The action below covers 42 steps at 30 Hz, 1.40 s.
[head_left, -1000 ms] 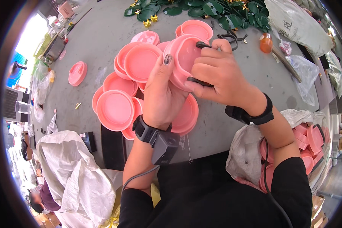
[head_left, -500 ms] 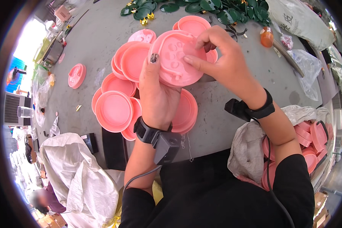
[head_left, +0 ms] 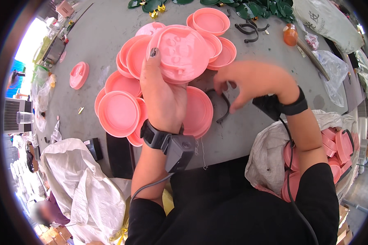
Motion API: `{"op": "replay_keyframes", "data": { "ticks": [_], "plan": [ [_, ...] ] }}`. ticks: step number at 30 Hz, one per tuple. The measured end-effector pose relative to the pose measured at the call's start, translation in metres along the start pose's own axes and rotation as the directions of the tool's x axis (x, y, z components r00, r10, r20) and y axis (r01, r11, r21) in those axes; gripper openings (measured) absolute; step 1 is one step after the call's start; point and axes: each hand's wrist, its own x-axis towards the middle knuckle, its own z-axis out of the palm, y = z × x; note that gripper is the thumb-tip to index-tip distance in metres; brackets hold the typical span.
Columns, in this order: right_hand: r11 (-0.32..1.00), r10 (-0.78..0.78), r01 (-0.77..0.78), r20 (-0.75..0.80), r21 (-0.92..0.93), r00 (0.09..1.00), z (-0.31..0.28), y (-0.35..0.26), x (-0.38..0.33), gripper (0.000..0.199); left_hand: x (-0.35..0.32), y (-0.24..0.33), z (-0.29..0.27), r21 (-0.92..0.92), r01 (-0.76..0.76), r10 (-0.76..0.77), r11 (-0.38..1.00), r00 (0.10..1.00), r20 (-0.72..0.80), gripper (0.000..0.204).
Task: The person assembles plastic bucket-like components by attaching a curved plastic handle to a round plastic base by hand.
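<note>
My left hand (head_left: 163, 94) is closed around a round pink plastic lid (head_left: 184, 53) with raised shapes on its face, its thumb on the near rim. To the right, my right hand (head_left: 253, 81) is blurred by motion, thumb and fingers apart, with nothing seen between them. Just beside those fingers is a dark curved strip (head_left: 223, 107); whether they touch it I cannot tell. Round pink shallow dishes (head_left: 119, 114) lie overlapping around and under my left hand. Beyond the held lid sit more pink dishes (head_left: 211, 21).
More dark curved strips (head_left: 247, 32) lie farther back, near green leaf-shaped pieces (head_left: 249, 10). An orange-headed mallet (head_left: 290, 36) is at the right. A white sack (head_left: 265, 151) at right holds pink parts. Another sack (head_left: 81, 179) hangs at left. One pink lid (head_left: 79, 75) lies apart.
My right hand has left the lid and moved right and down, its fingers spreading. My left hand keeps the lid, slightly farther left and up. The dark strip near my right hand now shows.
</note>
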Motion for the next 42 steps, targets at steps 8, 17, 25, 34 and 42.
{"op": "replay_keyframes", "data": {
  "ticks": [8,17,25,34,42],
  "plan": [
    [0.922,-0.169,0.186,0.079,-0.339,0.982,0.032,-0.008,0.003,0.025,0.003,0.0,0.0,-0.012,0.012,-0.012,1.0,1.0,-0.015,0.038],
    [0.968,-0.041,0.148,-0.457,0.202,0.888,-0.016,-0.049,-0.012,0.016,-0.001,0.006,0.004,-0.011,-0.003,0.003,1.0,1.0,-0.004,0.041],
    [0.826,-0.542,0.203,-0.642,-0.526,0.543,0.021,-0.034,0.023,0.019,-0.002,-0.002,0.002,-0.068,0.039,-0.042,0.997,0.998,-0.039,0.03],
    [0.802,-0.549,0.137,-0.626,-0.581,0.554,0.025,-0.028,0.027,0.025,-0.006,-0.014,-0.006,-0.004,0.097,-0.097,0.995,0.995,0.022,0.026],
    [0.797,-0.591,0.245,-0.626,-0.553,0.509,0.024,-0.016,0.03,0.022,-0.006,-0.015,-0.003,0.041,0.126,-0.129,0.991,0.986,0.109,0.026]
  ]
}}
